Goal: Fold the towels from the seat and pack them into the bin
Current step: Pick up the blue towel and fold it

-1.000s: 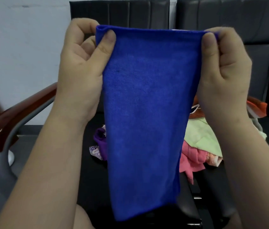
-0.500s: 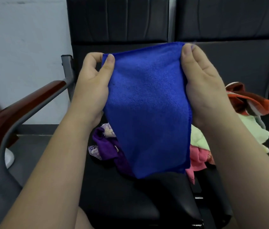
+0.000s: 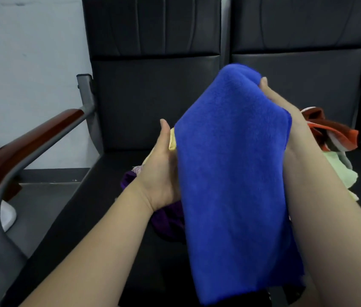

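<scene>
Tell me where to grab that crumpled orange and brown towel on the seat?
Pinch the raised fold atop the crumpled orange and brown towel, coming from above and the right. It lies heaped on the pale green towel, and the right hand holding the blue fleece towel blocks its left.

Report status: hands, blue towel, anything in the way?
Right hand grips blue towel at its top. Left hand against its left edge, fingers hidden. Loose towels on seat beneath; bin not in view.
</scene>
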`<state>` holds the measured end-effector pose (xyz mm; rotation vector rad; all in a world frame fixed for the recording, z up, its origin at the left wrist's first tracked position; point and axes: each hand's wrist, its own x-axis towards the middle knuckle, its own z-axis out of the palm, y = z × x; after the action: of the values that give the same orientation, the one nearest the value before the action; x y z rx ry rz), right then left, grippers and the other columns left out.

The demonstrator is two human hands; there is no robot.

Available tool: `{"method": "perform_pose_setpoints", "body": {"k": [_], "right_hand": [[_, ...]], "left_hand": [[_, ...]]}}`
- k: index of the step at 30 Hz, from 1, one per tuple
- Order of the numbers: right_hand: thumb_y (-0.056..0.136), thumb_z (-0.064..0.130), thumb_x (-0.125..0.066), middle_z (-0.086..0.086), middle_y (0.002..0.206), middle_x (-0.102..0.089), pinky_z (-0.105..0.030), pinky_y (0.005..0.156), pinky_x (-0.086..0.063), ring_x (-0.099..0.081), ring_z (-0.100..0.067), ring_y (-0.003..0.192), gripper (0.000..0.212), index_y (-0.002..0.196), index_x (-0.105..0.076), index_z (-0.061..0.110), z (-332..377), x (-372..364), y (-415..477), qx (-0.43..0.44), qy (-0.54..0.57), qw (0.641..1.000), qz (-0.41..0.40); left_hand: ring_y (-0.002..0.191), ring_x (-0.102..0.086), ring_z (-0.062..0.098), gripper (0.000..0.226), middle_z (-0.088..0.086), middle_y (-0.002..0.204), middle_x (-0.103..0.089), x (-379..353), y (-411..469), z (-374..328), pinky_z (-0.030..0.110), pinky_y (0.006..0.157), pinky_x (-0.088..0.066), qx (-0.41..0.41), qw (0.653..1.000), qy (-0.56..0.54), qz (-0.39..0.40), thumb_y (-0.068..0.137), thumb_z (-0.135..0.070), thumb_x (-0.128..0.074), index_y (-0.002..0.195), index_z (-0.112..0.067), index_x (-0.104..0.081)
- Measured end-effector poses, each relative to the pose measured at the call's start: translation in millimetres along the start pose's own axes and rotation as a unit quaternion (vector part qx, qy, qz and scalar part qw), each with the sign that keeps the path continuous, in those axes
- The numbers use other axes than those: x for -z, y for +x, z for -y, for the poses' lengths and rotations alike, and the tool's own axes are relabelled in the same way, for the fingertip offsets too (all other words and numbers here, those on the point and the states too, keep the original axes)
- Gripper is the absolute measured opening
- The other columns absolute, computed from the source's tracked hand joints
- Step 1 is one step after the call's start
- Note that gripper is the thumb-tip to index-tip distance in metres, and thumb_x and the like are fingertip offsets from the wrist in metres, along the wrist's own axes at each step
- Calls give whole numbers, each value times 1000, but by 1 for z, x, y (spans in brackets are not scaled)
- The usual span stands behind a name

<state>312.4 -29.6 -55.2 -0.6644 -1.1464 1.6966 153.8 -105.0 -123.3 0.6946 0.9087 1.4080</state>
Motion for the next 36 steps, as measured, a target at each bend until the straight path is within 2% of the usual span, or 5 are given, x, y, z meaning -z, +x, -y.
{"method": "perform_pose_setpoints", "body": {"k": [9, 12, 16, 28, 36], "right_hand": [[105, 9, -38, -4, 73, -47, -8, 49, -40, -50, -6, 61, 35, 71, -45, 6, -25, 45, 46, -152, 128, 977, -81], [92, 20, -65, 5, 107, -63, -16, 93, -47, -58, -2, 106, 22, 114, -62, 21, -54, 40, 64, -210, 171, 962, -46], [102, 43, -48, 3, 86, -72, -24, 63, -58, -70, -11, 73, 42, 84, -80, 23, -70, 25, 55, -259, 90, 958, 88], [72, 11, -79, -2, 140, -51, -38, 78, -60, -64, -26, 111, 48, 114, -72, 33, -73, 33, 59, -56, -209, 976, 35], [83, -4, -70, 5, 82, -72, -26, 77, -58, -70, -10, 82, 39, 114, -73, 18, -56, 32, 51, 8, -178, 981, 78]], "left_hand": [[108, -70, 20, 25, 8, 120, -72, -1, 6, 14, 31, 91, -58, -14, 999, 30, 34, 92, -20, -63, 112, -15, -77], [106, -71, 21, 34, 11, 119, -72, -1, 5, 3, 31, 92, -57, -57, 998, -28, -16, 91, -25, -58, 118, -9, -71], [119, -66, 24, 42, 13, 127, -69, 12, 6, -10, 36, 101, -51, -78, 992, -66, -75, 100, -30, -52, 132, -4, -62], [86, -74, 18, 21, 11, 105, -76, 60, 14, -25, 31, 69, -59, -55, 934, 178, -305, 91, -13, -73, 111, -6, -68], [92, -74, 12, 44, 0, 97, -78, 56, 7, -33, 24, 76, -58, -225, 877, 315, -283, 79, -5, -83, 116, -21, -65]]}}
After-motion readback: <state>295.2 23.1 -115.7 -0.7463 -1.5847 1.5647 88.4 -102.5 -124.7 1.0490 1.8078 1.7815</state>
